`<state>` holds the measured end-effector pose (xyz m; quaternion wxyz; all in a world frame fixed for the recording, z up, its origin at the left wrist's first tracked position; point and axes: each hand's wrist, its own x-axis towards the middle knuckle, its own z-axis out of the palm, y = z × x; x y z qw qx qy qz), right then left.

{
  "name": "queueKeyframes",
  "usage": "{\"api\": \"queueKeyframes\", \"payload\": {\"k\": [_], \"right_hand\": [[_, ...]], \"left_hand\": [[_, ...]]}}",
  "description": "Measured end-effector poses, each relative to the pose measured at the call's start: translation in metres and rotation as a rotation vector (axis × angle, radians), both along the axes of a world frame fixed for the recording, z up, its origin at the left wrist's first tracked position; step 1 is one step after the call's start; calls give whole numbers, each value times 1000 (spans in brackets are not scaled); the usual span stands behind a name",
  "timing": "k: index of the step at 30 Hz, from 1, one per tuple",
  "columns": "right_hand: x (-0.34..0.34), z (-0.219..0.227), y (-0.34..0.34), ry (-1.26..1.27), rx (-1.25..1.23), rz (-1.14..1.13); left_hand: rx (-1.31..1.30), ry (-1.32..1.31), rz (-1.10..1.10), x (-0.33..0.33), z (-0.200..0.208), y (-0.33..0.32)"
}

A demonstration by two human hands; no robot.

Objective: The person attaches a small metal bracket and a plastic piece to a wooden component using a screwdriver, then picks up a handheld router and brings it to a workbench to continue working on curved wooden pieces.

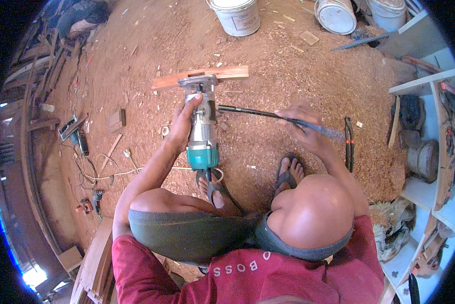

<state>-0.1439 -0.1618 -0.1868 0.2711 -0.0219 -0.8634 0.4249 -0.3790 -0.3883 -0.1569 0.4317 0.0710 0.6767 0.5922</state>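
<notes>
My left hand (183,124) is closed round the silver body of a trim router (203,126) with a teal motor end. The thumb lies along its upper part. The router's base plate faces away from me, next to a reddish wooden strip (232,72) on the ground. In my right hand (307,126), the fingers pinch a long thin black tool (255,112). Its far end reaches close to the router's right side; whether it touches cannot be told. The tool's other end looks bluish and blurred past the hand. A pale cord trails left from beneath the router.
Orange-handled pliers (349,144) lie right of my right hand. On the left are another power tool (78,134), a wood block (116,120) and a drill (97,198). White buckets (236,17) stand at the far side. Shelving (425,83) lines the right; shavings cover the ground.
</notes>
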Motion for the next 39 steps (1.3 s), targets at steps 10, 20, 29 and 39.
{"api": "queueKeyframes", "payload": {"k": [10, 20, 29, 39], "right_hand": [[-6, -5, -20, -457, -1078, 233], [-8, -7, -24, -537, -1450, 213], [-12, -39, -16, -569, -1677, 306], [-8, -30, 1, -123, -145, 47]], "left_hand": [[121, 231, 40, 6, 12, 6], [127, 273, -7, 2, 4, 4], [65, 551, -189, -5, 1, 7], [60, 338, -103, 0, -19, 13]]}}
